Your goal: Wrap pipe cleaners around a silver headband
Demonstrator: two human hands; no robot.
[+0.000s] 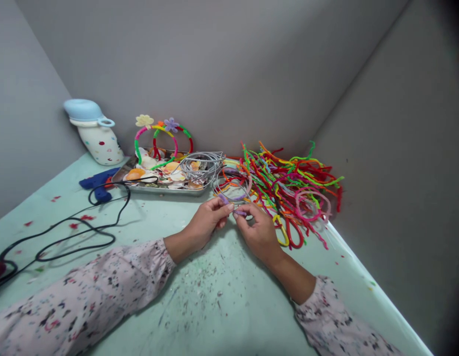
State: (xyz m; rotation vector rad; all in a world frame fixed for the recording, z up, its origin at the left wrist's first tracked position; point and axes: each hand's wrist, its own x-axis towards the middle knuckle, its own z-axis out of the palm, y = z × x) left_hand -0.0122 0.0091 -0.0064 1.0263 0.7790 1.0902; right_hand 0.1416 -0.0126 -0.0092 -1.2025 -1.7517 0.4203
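Before me I hold up a grey wire ring (215, 187), partly wrapped in pink and purple fuzzy stem. My left hand (205, 222) pinches the ring's lower left side, where a purple pipe cleaner (223, 199) shows at the fingertips. Close beside it, my right hand (259, 232) is closed, its thumb and forefinger gripping a short purple end of pipe cleaner. The fingers hide how the purple piece meets the wire. Just behind the hands spreads a heap of colourful pipe cleaners (289, 170), with scissors (295, 232) with red and yellow handles beside my right hand.
A metal tray (170, 191) holds shells, a wire coil (203, 165) and two decorated hoops (136, 148). Left of it lie a blue glue gun (99, 179) and its looping black cord (114, 240). A white bottle (99, 141) stands in the corner against the walls.
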